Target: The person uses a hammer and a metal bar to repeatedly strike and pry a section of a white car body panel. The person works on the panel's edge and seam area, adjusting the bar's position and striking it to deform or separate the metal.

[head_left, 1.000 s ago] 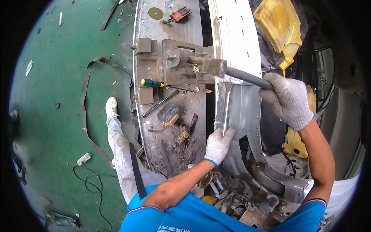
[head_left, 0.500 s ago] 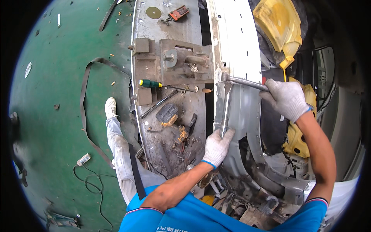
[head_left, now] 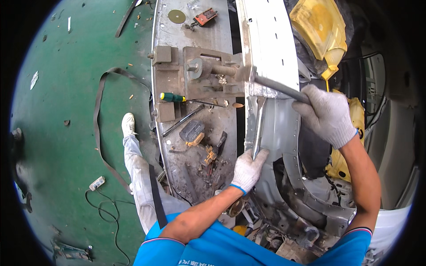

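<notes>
My right hand (head_left: 327, 115), in a pale knit glove, grips a hammer by its dark handle (head_left: 279, 88); the hammer head (head_left: 246, 74) is blurred and lies over the clamp's screw end in the view. My left hand (head_left: 250, 170), gloved too, holds a long shiny steel bar (head_left: 258, 124) lying along the seam of the grey car body panel (head_left: 277, 124). The bar's upper end is at the lower edge of a white panel (head_left: 266, 40). A heavy metal clamp (head_left: 202, 91) with a threaded screw is just left of it.
The bench rail (head_left: 186, 177) carries a green-yellow screwdriver (head_left: 173, 96), a battery pack (head_left: 191, 131), a cutting disc (head_left: 176, 16) and an orange controller (head_left: 205, 17). A strap (head_left: 98, 124) and power strip (head_left: 96, 182) lie on the green floor. Yellow plastic trim (head_left: 317, 26) is at right.
Half a second ago the hammer head was on the bar's upper end; now it is raised off it, as it was a second ago. My left hand has barely moved.
</notes>
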`<control>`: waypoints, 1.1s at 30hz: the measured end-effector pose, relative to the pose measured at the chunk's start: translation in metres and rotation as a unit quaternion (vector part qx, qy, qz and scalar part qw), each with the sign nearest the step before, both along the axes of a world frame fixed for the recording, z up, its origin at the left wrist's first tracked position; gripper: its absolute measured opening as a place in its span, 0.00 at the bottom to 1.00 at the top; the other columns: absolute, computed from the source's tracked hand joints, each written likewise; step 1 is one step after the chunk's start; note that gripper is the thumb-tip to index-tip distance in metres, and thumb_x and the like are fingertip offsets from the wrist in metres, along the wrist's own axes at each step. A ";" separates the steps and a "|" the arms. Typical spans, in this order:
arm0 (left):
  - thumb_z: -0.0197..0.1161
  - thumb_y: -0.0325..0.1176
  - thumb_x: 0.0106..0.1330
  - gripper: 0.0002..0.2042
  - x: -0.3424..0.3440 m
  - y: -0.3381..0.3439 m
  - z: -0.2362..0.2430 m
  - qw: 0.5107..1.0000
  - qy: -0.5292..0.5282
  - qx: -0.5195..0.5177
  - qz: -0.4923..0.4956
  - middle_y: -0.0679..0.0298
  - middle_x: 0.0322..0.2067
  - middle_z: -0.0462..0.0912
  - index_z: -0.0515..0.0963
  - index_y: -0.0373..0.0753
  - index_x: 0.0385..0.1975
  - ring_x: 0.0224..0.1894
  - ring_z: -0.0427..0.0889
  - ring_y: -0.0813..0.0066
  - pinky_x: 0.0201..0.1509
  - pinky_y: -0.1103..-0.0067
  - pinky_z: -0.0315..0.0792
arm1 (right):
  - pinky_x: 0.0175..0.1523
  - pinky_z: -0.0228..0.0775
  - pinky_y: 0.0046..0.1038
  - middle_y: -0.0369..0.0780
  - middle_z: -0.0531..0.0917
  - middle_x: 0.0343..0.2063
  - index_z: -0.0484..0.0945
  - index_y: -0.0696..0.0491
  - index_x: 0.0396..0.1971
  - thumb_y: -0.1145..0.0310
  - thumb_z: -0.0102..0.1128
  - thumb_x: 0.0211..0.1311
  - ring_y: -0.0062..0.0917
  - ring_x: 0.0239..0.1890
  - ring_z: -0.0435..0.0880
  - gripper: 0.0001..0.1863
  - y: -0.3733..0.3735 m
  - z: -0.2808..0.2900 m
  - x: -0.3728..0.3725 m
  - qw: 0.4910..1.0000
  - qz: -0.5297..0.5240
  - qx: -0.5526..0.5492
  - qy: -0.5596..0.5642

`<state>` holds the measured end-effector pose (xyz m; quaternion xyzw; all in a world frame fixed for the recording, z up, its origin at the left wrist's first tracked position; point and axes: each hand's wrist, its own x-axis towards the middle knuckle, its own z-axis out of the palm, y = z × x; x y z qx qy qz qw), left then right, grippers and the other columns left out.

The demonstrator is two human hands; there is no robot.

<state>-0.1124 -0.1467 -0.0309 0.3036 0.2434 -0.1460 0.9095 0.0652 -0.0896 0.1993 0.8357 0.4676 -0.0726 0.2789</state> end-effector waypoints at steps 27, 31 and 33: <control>0.67 0.54 0.75 0.24 0.000 -0.002 -0.013 0.999 -0.001 0.032 0.012 0.64 0.17 0.77 0.83 0.33 0.37 0.20 0.78 0.76 0.27 0.71 0.73 | 0.34 0.80 0.44 0.45 0.86 0.23 0.81 0.52 0.33 0.49 0.67 0.71 0.43 0.27 0.89 0.20 -0.004 0.005 0.007 0.992 0.034 -0.113 -0.033; 0.67 0.55 0.74 0.25 -0.001 -0.004 -0.011 0.999 0.007 0.045 0.002 0.61 0.17 0.78 0.84 0.33 0.39 0.21 0.79 0.73 0.30 0.69 0.75 | 0.33 0.80 0.43 0.44 0.86 0.22 0.81 0.52 0.33 0.48 0.67 0.71 0.42 0.26 0.89 0.21 0.002 0.001 -0.001 0.989 0.024 -0.143 -0.038; 0.67 0.56 0.74 0.26 -0.002 -0.003 -0.010 0.999 0.011 0.042 -0.009 0.59 0.18 0.79 0.84 0.32 0.40 0.22 0.79 0.71 0.32 0.67 0.76 | 0.32 0.80 0.42 0.44 0.85 0.22 0.80 0.52 0.32 0.48 0.67 0.71 0.41 0.26 0.89 0.21 0.007 -0.003 -0.004 0.984 0.026 -0.165 -0.066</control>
